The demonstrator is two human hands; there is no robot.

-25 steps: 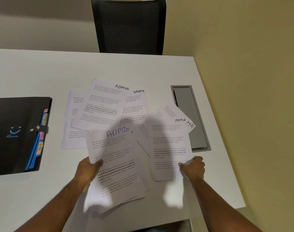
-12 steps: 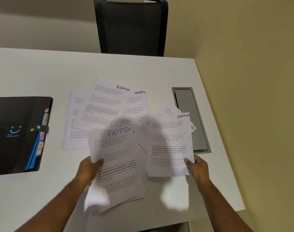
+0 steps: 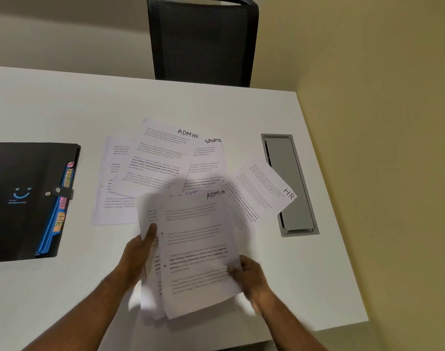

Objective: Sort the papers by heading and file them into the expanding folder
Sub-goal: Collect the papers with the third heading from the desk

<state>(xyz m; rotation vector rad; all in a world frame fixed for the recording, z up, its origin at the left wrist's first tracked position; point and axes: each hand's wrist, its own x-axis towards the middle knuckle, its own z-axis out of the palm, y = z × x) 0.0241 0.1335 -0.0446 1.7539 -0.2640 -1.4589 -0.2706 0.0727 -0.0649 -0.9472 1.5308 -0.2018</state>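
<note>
On the white table [image 3: 64, 110] near its front edge, the right hand [image 3: 252, 277] pinches the lower right edge of a sheet headed ADMIN [image 3: 198, 249], which lies over the sheet held by the left hand [image 3: 137, 252]. The left hand grips that lower sheet [image 3: 150, 216] at its left edge, thumb on top; its blue heading is mostly covered. Both held sheets are blurred. Behind them more papers lie spread and overlapping: another ADMIN sheet [image 3: 160, 160], a SPORTS sheet [image 3: 208, 158] partly under it, a page [image 3: 115, 198] to the left whose heading is hidden, and an HR sheet [image 3: 264, 186] turned at an angle, its corner over the grey cable hatch [image 3: 292, 198] set in the table. To the left, well apart from the papers, the black expanding folder [image 3: 21, 198] lies flat and strapped shut, with coloured tabs showing along its right edge. A black mesh chair [image 3: 203, 41] stands at the far side.
</note>
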